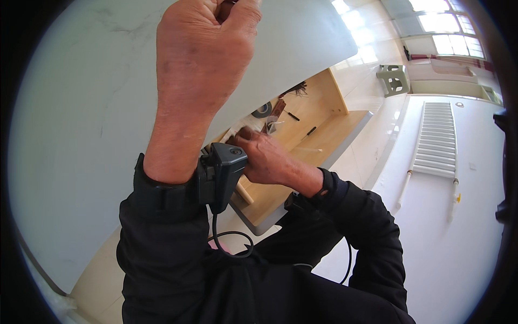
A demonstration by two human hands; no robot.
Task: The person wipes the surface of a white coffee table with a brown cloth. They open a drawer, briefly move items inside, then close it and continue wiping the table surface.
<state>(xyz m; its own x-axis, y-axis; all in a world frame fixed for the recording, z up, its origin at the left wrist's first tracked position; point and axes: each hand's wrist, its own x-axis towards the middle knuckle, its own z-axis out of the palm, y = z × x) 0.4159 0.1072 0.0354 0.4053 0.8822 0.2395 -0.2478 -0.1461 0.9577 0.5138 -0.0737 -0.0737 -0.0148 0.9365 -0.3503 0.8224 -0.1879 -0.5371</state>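
My left hand [204,52] is above the white tabletop [97,109], back of the hand up and fingers curled. Its fingertips run off the top edge of the picture, so whether it holds anything is hidden. Below the table edge, my right hand [263,156] reaches into a pulled-out wooden drawer [263,201]. Its fingers are blurred and partly shaded, close to a pale item [232,133]; a grip on it cannot be made out. Just past them lie a roll of dark tape [263,110], a reddish-brown long object [278,109] and a small clear plastic bag [272,126].
Two slim black-handled tools [292,116] [311,131] and a bundle of dark thin strands [298,89] lie in the drawer. A camera [228,174] with a looping cable sits on my left wrist. Rightward are a plastic stool [393,80] and a white wall radiator [436,139].
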